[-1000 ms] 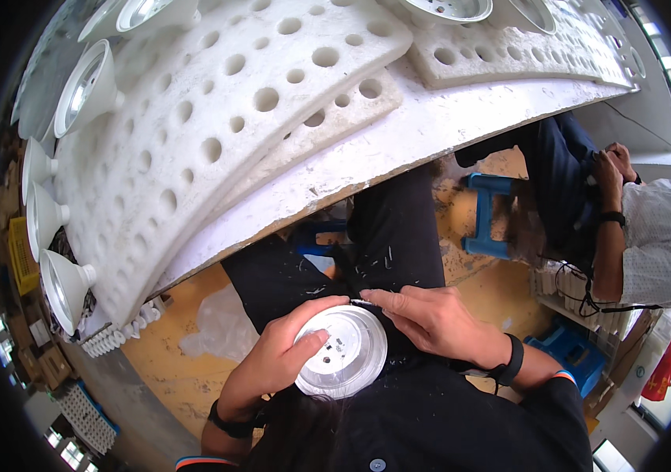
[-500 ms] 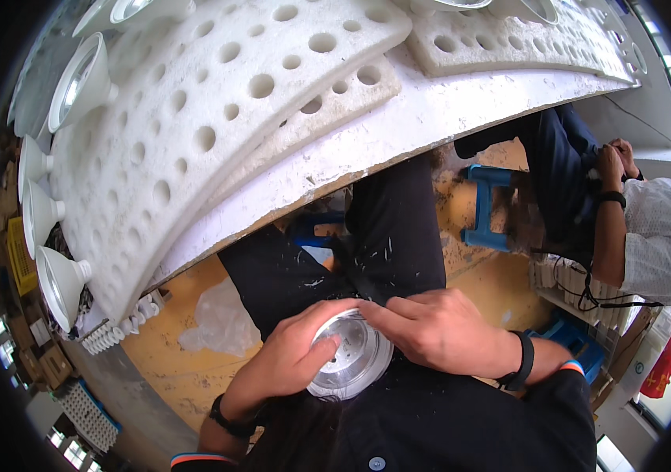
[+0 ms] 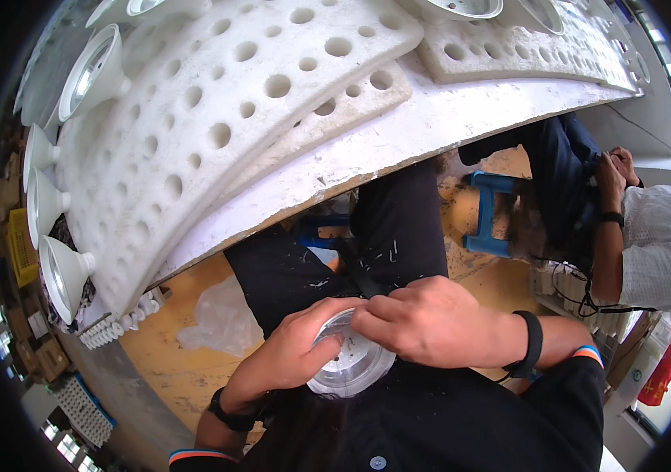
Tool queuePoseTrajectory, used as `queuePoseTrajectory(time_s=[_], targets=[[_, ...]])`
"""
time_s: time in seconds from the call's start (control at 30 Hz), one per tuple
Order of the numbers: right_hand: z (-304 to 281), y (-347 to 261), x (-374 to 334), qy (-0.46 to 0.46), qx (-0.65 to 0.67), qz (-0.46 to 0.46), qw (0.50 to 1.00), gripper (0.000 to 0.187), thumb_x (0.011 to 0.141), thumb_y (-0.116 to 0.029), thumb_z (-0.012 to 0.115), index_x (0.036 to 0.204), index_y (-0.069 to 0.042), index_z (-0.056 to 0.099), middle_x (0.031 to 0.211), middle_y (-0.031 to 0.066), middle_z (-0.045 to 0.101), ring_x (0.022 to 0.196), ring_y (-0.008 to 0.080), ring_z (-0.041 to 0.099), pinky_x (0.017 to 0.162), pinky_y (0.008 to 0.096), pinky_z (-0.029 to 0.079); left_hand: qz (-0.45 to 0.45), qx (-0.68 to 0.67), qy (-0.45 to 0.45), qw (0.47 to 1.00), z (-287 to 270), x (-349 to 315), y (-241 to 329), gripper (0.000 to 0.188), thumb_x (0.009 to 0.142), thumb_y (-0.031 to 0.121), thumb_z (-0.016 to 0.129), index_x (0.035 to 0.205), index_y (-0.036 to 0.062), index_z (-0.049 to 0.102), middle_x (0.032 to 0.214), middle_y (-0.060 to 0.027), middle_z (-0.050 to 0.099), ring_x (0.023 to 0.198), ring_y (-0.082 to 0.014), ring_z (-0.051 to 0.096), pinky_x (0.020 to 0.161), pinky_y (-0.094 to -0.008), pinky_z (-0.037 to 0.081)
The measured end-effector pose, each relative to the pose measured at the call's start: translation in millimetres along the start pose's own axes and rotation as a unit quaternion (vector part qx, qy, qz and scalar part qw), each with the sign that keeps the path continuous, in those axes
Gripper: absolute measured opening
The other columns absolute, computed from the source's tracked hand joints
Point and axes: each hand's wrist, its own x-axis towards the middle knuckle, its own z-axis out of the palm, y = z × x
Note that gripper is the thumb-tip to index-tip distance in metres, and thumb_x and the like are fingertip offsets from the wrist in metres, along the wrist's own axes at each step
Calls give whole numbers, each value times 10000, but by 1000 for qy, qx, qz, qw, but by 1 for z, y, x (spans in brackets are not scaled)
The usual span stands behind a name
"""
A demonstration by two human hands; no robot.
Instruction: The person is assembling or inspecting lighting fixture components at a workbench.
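Over my lap I hold a round, silvery lamp cup [image 3: 360, 368], with a clear-looking rim and small dark marks near its middle. My left hand [image 3: 297, 346] is closed round the cup's left side, its thumb reaching inside over the rim. At the upper right of the rim, my right hand [image 3: 423, 324] is closed in a pinch. Its fingertips press together over the edge of the cup, and whatever lies between them is hidden. Part of the cup's right side is covered by this hand.
Ahead, a white table [image 3: 335, 169] bears thick foam boards [image 3: 194, 118] full of round holes. White cone-shaped lamp housings [image 3: 64, 271] stand along the left. At the right sits another person [image 3: 658, 244], near a blue stool [image 3: 483, 212]. A plastic bag [image 3: 221, 318] lies on the floor.
My right hand has shifted slightly up and left, its fingers now curled tighter over the rim. My left hand still grips the cup. The view has moved a little.
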Motion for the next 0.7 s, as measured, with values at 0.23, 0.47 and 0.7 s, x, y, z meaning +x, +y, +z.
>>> queuePoseTrajectory(time_s=[0.23, 0.47, 0.7], targets=[[-5, 5, -1, 6, -1, -17, 1000, 163, 750, -119, 595, 890, -37, 584, 711, 79, 589, 608, 213, 645, 511, 324, 502, -8, 17, -22, 1000, 1, 7, 3, 547, 767, 119, 624, 1288, 25, 485, 1197, -191, 599, 1118, -329, 595, 948, -386, 461], [-3, 14, 1, -13, -27, -19, 999, 134, 725, -138, 610, 811, -75, 529, 696, 45, 541, 608, 183, 624, 520, 304, 494, 19, 1, -24, 1000, -3, 11, -4, 674, 749, 138, 676, 1360, 51, 407, 1187, -187, 621, 1101, -342, 610, 941, -380, 465], [2, 5, 15, 12, -18, -72, 997, 89, 745, -136, 590, 780, -66, 548, 715, 62, 576, 617, 202, 641, 528, 311, 508, 20, -10, -42, 999, -5, 18, -10, 897, 718, 159, 745, 1470, 114, 258, 1169, -193, 635, 1095, -336, 619, 933, -382, 463]])
